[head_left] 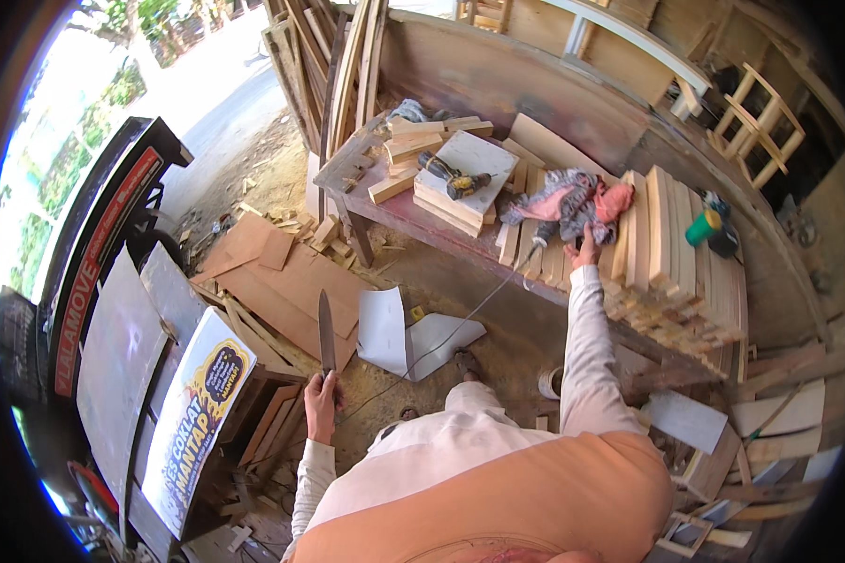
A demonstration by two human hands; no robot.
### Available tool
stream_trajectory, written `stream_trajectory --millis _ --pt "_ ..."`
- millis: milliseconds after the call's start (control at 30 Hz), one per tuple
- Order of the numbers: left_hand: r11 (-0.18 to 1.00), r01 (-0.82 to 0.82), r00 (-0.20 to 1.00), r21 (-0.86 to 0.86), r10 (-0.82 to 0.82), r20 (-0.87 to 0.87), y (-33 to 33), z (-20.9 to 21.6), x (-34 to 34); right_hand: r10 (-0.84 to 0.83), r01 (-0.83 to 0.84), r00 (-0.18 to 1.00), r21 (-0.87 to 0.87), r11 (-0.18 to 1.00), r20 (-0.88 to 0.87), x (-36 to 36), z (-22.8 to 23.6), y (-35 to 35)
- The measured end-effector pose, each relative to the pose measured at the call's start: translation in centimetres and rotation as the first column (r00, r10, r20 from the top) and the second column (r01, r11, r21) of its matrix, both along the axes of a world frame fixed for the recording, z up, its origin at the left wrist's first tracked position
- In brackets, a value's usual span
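Observation:
My left hand (320, 405) is closed around the handle of a long knife (326, 330), its broad dark blade pointing up and away from me. Out at the end of my stretched right arm, my right hand (584, 250) is at the near edge of the stacked wood, just below a bundle of grey and pink-red rags (580, 199). Its thumb and finger look apart; the other fingers are hard to make out. Left of this hand lies a dark tool (543, 233) with a cord (479, 306) trailing down to the floor, partly hidden by the rags.
On the workbench (394, 202) are a yellow-black cordless drill (460, 180) on a pale board, wood blocks (413, 145) and stacked planks (662, 235) with a green bottle (702, 227). Bent white sheets (422, 342) and plywood (291, 291) lie on the floor. A bannered cart (197, 422) stands left.

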State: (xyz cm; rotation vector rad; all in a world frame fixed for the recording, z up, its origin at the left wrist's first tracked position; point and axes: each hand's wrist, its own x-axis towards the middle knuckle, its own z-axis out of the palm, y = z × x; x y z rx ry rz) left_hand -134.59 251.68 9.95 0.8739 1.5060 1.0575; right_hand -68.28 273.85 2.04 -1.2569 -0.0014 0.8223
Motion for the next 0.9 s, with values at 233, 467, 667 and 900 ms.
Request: stream_trajectory --millis 233,467,667,900 --pt "0.986 -0.16 0.985 -0.049 0.162 0.058 3.2 -2.3 10.0 -0.101 0.178 0.921 -0.177 0.968 0.376 13.7 -2.0 18.7" --pt "0.971 -0.229 0.961 -0.066 0.236 0.141 6.6 -1.3 17.1 0.488 -0.702 0.494 -0.001 0.712 0.72 2.2 8.4 20.0" --pt "0.969 -0.228 0.964 -0.094 0.238 0.119 9.7 -2.0 20.1 0.441 0.175 0.231 -0.483 0.858 0.867 5.7 -1.5 8.6" --pt "0.975 -0.194 0.978 -0.108 0.201 0.062 11.9 -0.8 21.9 0.487 0.317 0.192 -0.524 0.791 0.852 5.4 -2.3 8.6"
